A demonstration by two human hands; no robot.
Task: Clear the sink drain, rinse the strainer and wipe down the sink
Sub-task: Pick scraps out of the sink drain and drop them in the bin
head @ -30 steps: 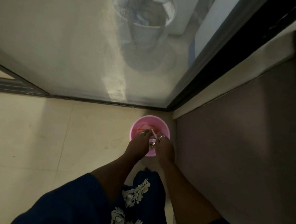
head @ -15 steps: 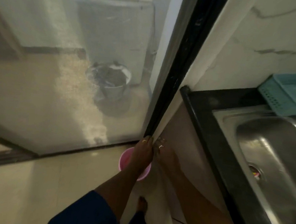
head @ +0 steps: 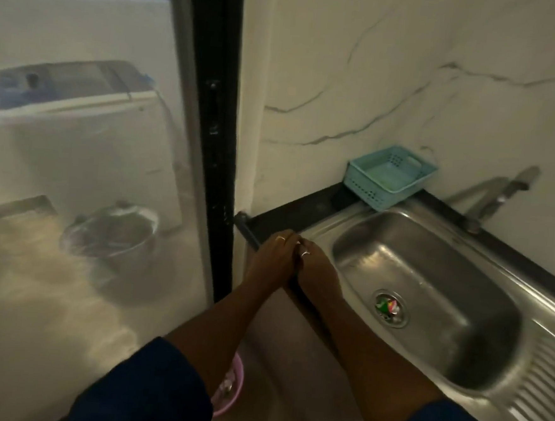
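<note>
The steel sink [head: 437, 254] is set in a black counter on the right. Its round drain [head: 389, 307] holds colourful scraps inside a metal ring. My left hand [head: 273, 256] and my right hand [head: 317, 272] are pressed together over the counter's front left corner, just left of the basin. Their fingertips meet, and I cannot make out anything between them. Low on the floor, a pink bin [head: 232, 389] shows partly behind my left forearm.
A teal plastic basket [head: 388, 180] sits on the counter's back corner. The tap [head: 496, 202] stands behind the basin. A black door frame [head: 213, 140] and a glass door are on the left, with a bucket [head: 113, 235] and a washing machine [head: 70, 97] behind the glass.
My hands rose from over the pink bin on the floor to the counter's corner beside the sink. The view swung up and right, bringing the sink, drain and tap into sight.
</note>
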